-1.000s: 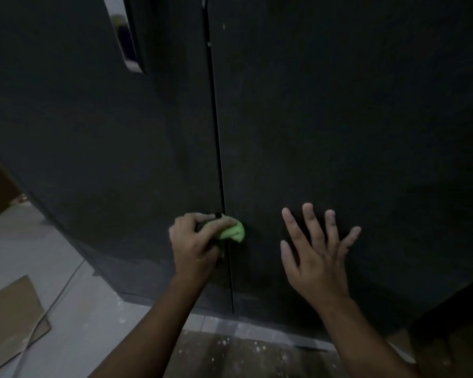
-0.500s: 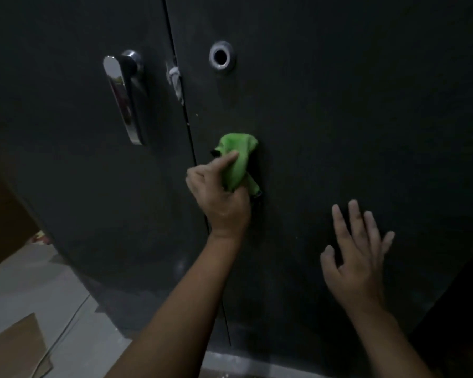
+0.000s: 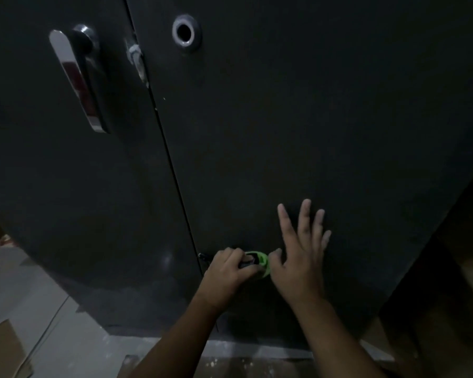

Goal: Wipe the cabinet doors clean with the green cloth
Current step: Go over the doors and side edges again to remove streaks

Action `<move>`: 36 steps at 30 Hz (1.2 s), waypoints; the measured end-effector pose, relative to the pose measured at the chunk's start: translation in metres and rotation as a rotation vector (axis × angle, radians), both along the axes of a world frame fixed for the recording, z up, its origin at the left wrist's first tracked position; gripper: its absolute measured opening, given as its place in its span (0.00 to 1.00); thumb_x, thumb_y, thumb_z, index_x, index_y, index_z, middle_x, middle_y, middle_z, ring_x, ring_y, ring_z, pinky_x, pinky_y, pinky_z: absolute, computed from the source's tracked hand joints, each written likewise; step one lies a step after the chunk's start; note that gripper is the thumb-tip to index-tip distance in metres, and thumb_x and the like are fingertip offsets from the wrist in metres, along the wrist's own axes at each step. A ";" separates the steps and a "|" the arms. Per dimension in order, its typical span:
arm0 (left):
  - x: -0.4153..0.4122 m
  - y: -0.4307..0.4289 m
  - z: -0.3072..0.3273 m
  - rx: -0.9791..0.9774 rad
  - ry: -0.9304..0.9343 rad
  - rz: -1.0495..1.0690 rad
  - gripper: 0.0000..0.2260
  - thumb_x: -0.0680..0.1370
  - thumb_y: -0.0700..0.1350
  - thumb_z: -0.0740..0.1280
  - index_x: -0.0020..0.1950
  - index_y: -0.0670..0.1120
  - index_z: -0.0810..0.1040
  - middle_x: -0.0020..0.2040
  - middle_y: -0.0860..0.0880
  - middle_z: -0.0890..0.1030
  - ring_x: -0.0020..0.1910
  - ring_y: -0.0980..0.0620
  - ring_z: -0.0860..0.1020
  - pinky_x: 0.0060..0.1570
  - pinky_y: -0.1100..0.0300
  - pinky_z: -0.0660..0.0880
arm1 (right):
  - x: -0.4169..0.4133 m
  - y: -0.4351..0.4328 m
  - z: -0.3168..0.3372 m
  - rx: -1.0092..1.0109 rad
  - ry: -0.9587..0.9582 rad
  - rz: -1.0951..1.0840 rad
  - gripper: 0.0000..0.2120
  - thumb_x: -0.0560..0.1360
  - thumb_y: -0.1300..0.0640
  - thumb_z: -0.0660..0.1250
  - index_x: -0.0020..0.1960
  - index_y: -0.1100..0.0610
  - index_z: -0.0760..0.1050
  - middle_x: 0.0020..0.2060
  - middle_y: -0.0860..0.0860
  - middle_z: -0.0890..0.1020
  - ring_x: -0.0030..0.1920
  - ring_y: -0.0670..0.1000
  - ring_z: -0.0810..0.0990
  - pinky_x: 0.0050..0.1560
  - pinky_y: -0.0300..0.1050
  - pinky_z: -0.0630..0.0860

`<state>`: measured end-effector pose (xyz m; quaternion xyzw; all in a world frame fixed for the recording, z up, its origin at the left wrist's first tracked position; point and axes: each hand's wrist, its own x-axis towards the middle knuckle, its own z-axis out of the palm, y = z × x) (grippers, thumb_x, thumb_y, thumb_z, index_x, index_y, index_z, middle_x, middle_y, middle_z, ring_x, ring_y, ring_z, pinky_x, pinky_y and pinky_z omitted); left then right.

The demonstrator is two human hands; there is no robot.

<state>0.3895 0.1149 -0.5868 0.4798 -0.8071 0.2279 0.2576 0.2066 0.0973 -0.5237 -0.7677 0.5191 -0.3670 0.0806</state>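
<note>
the green cloth (image 3: 259,263) is crumpled into a small wad, so it has no clear long axis. the part you can see is a short curved band that runs from upper left to lower right. most of the cloth is hidden inside your left hand (image 3: 228,272).

your left hand has its fingers curled around the cloth and holds it against the right cabinet door (image 3: 311,118). this is low on the door, just to the right of the seam (image 3: 172,165) between the two doors. the green band comes out on the right side of this hand, between your two hands.

your right hand (image 3: 302,259) holds nothing. it lies flat on the same door with the fingers straight and spread, pointing up. its thumb is just beside the cloth; i cannot tell if it touches it.

higher up, the right door has a round metal ring (image 3: 185,32) near the seam. the left cabinet door (image 3: 52,192) carries a long shiny handle (image 3: 77,80) that stands almost upright. a small metal latch (image 3: 135,54) sits at the seam, between the handle and the ring.

under the doors is a grey floor (image 3: 19,290), with a piece of cardboard (image 3: 0,347) at the lower left.
</note>
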 end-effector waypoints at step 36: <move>0.040 0.035 0.068 0.308 0.290 0.081 0.46 0.70 0.41 0.74 0.82 0.51 0.52 0.82 0.53 0.45 0.80 0.47 0.52 0.71 0.32 0.58 | 0.001 -0.014 0.012 -0.373 -0.461 -0.288 0.36 0.70 0.60 0.66 0.77 0.63 0.64 0.71 0.65 0.57 0.65 0.43 0.64 0.70 0.31 0.61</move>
